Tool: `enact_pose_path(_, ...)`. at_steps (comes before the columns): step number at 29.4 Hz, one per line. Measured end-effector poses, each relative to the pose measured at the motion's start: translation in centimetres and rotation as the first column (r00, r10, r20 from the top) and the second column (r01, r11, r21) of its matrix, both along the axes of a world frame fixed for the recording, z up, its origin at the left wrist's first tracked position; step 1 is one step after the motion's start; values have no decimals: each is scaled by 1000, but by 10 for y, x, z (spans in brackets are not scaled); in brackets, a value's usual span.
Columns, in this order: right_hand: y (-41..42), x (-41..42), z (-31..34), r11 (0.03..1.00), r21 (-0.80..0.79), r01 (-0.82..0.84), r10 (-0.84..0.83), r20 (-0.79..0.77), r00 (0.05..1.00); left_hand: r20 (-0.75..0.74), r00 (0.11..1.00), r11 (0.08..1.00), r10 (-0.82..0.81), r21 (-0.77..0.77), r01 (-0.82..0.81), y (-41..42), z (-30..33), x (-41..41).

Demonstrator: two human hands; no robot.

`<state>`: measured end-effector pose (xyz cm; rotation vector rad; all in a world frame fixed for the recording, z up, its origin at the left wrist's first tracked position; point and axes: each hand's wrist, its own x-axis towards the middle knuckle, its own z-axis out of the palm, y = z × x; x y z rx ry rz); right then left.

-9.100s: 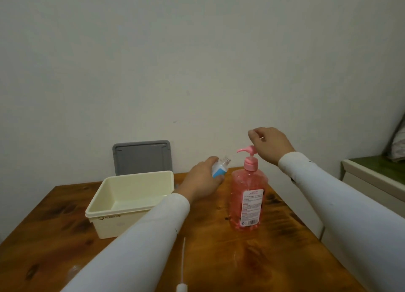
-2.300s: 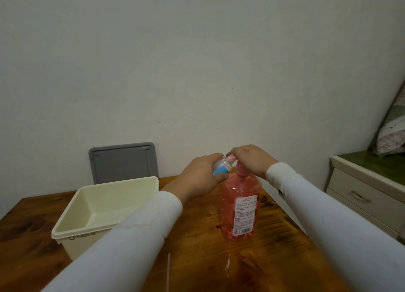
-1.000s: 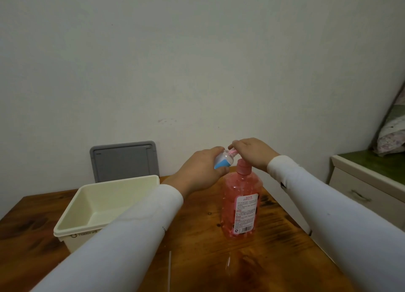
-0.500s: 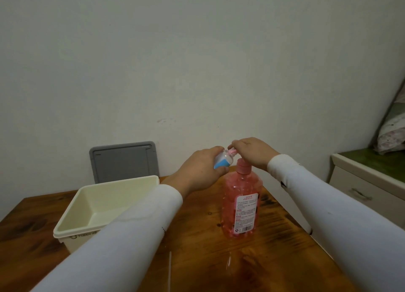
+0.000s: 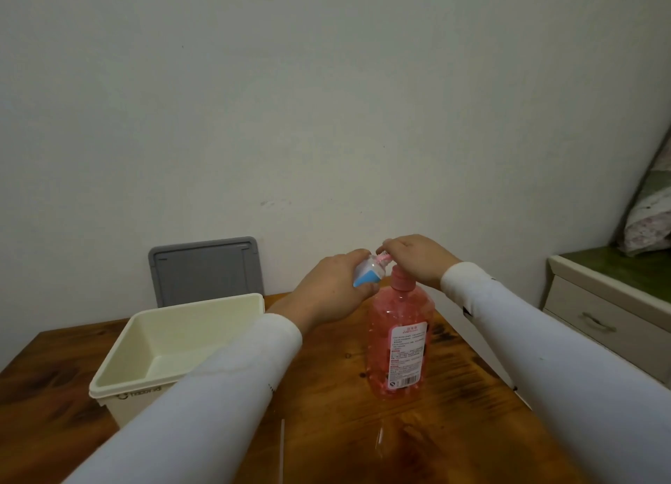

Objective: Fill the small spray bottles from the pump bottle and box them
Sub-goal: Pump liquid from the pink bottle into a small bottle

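At surface centre, left hand (image 5: pixel 332 289) grips small spray bottle (image 5: pixel 366 275) tilted, mouth at the spout; right hand (image 5: pixel 417 257) presses down on pump bottle (image 5: pixel 399 334) head, fingers curled over it — best pump slowly, keep mouth aligned (spills likely). Box (image 5: pixel 174 342) waits left.

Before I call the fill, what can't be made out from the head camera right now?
- Fill level of the small spray bottle: left hand wraps round most of it.
- Pump head of the pump bottle: covered by the right hand; only the spout tip shows.
- Label text on the pump bottle: too small.
- Near floor of the cream box: hidden by the left sleeve.
- Thin white tube: cut off by the bottom edge.
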<state>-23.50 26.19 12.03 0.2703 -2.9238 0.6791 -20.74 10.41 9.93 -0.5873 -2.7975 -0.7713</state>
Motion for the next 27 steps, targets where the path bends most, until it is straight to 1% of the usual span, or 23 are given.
enact_pose_path(6, 1, -3, -3, 997, -67, 34, -36, -23, 999, -18, 1000, 1000, 0, -1, 0, 0, 1, -2)
enact_pose_path(10, -1, 2, -9, 990, -128, 60, -58, 21, 998, 0, 1000, 1000, -8, -10, 8, -1, -6, -4)
enact_pose_path(12, -2, 2, -11, 991, -120, 53, -53, 8, 999, 7, 1000, 1000, -8, -22, 8, -2, -7, -5)
enact_pose_path(15, -1, 0, -5, 999, -49, 23, -23, 9, 1000, 1, 1000, 1000, -2, -22, 2, -1, -4, -4)
enact_pose_path(20, 2, -5, 3, 993, -111, 35, -34, 7, 999, -30, 1000, 1000, -4, -14, 3, 1, 3, -4)
enact_pose_path(24, 1, -3, -9, 994, -98, 57, -52, 50, 997, -2, 1000, 1000, 2, -19, -2, 1, -5, -3)
enact_pose_path(26, -1, 0, -10, 995, -79, 61, -61, 2, 998, 5, 1000, 1000, 3, -22, -3, 1, -7, -4)
enact_pose_path(27, -2, 1, -9, 997, -58, 58, -58, 4, 998, 5, 1000, 1000, 4, -25, -4, 0, -6, -5)
